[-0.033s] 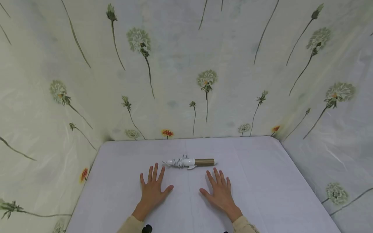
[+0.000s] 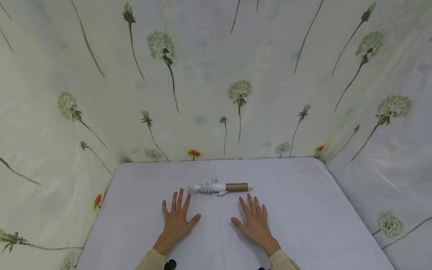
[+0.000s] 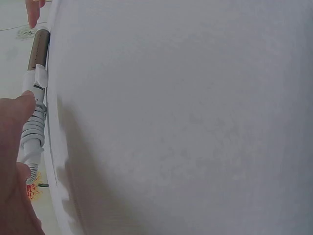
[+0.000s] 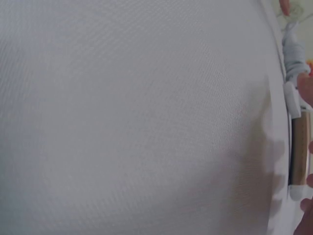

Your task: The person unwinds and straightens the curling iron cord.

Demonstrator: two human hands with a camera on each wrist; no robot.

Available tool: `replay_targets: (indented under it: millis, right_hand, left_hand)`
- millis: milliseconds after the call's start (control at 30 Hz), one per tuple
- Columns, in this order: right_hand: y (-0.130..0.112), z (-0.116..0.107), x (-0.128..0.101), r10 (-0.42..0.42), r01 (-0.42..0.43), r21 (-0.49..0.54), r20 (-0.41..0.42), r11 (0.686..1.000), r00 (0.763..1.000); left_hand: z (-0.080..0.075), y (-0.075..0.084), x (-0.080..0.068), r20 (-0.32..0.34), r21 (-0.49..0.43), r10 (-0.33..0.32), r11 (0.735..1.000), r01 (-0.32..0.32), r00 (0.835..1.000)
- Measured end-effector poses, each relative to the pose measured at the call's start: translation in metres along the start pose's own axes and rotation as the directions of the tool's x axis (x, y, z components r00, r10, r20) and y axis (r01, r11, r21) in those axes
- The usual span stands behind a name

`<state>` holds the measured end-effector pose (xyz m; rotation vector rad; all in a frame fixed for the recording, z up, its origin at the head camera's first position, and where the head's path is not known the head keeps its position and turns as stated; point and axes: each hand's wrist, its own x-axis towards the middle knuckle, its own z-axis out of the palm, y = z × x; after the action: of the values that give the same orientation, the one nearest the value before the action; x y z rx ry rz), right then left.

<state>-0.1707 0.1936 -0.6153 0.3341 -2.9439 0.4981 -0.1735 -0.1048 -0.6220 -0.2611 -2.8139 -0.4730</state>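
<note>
A curling iron (image 2: 218, 187) lies sideways across the white-covered table, its white handle to the left and its gold-brown barrel (image 2: 237, 187) to the right. Its white cord (image 2: 205, 188) is wound round the handle in several loops. Palm down and fingers spread, my left hand (image 2: 176, 222) is on the near side of the handle end. The right hand (image 2: 257, 225) mirrors it below the barrel end, fingers also spread. Neither holds anything. Both wrist views catch the curling iron at their edge, with its barrel (image 3: 39, 51) upper left in one and its barrel (image 4: 300, 152) at the right in the other.
A white cloth (image 2: 303, 210) covers the table. Hanging sheets (image 2: 202, 67) printed with dandelions stand along its back, left and right edges. Cream sleeves (image 2: 152, 260) show at the wrists, with small dark round objects (image 2: 170, 264) near them.
</note>
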Motion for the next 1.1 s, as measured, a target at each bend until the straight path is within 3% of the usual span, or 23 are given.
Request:
replay_targets:
  millis: [233,433,700,867,1000,1100]
  right_hand:
    - [-0.001,-0.001,0.005,-0.003,0.003,0.025,-0.001,1.0,1.0]
    - [-0.002,0.001,0.003,0.01,-0.01,0.075,0.001,0.997,1.0]
    - [-0.006,0.006,-0.008,0.025,-0.017,0.157,-0.047,0.987,0.999]
    - [-0.01,0.013,-0.018,-0.009,0.031,0.242,-0.092,0.97,0.996]
    - [-0.011,0.015,-0.025,-0.022,0.053,0.271,-0.116,0.961,0.993]
    - [-0.012,0.014,-0.028,-0.03,0.07,0.282,-0.142,0.957,0.989]
  left_hand:
    - [0.0,-0.004,0.005,-0.039,-0.039,0.029,0.999,-0.031,0.999]
    - [-0.001,-0.002,0.014,-0.011,-0.075,0.033,0.997,-0.033,0.999]
    - [-0.004,0.012,0.049,-0.026,-0.093,0.087,0.992,-0.089,0.996]
    - [-0.009,0.03,0.082,0.09,-0.015,0.15,0.989,-0.149,0.985]
    - [-0.008,0.052,0.108,0.218,0.004,0.205,0.977,-0.211,0.954]
    - [-0.005,0.062,0.121,0.279,0.014,0.212,0.974,-0.225,0.937]
